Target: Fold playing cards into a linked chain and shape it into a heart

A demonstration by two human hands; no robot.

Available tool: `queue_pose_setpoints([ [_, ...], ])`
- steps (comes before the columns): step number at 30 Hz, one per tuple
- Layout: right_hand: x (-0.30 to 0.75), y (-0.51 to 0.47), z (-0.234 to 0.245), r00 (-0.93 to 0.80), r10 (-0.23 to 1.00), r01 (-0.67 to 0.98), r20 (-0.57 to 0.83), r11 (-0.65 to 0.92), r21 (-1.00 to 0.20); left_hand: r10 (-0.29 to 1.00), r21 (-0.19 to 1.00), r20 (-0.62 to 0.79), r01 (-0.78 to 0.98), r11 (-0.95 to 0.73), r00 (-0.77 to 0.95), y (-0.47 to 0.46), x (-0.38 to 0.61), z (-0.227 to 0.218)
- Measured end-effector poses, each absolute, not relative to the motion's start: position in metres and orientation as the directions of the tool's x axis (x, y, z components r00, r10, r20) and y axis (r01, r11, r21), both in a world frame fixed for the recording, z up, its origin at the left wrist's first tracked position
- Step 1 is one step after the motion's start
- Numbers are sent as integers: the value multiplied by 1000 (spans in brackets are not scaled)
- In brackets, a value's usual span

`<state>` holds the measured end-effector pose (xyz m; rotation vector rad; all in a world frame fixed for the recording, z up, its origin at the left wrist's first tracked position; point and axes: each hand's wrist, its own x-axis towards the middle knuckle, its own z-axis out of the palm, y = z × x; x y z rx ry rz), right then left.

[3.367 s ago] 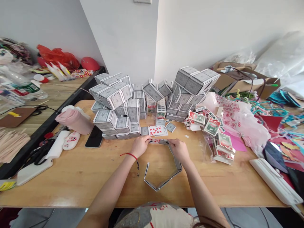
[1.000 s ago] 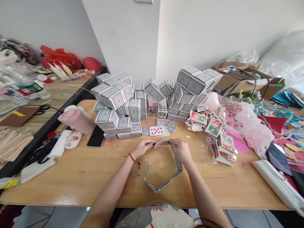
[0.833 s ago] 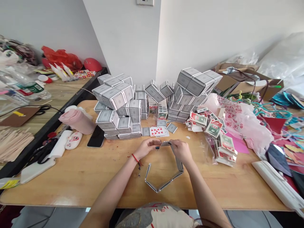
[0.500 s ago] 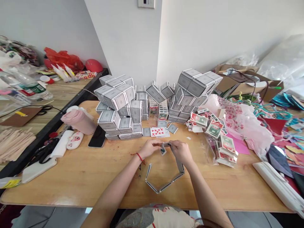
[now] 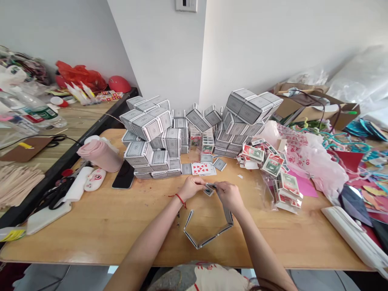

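Both hands meet over the middle of the table at one end of a chain of joined playing cards. My left hand, with a red string at its wrist, pinches a folded card at that end. My right hand grips the chain just to the right of it. From there the strip of cards stands on edge and curves round toward me in an open, many-sided loop. Its far end stands free below my left hand. Loose playing cards, some face up with red hearts, lie beyond my hands.
Grey card-built block stacks stand at left, and more blocks at right. Opened card boxes lie right of centre, beside a pink-white plastic bag. A phone, a pink cup and scissors are at left.
My left hand has turned the folded card slightly, bringing it flatter against the chain by my right hand. The loop has shifted a little to the left and toward me.
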<state>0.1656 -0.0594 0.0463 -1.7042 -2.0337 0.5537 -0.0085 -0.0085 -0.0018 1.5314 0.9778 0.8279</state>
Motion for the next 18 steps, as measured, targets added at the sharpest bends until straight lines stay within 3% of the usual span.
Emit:
queue_pose_setpoints([
  [10,165,-62,42,-153,986,841,71,168,-515,946,972,-9,224,-68,324,-15,1,0],
  [18,161,-67,55,-275,961,761,25,233,-606,947,936,40,319,-147,319,-17,0,2],
])
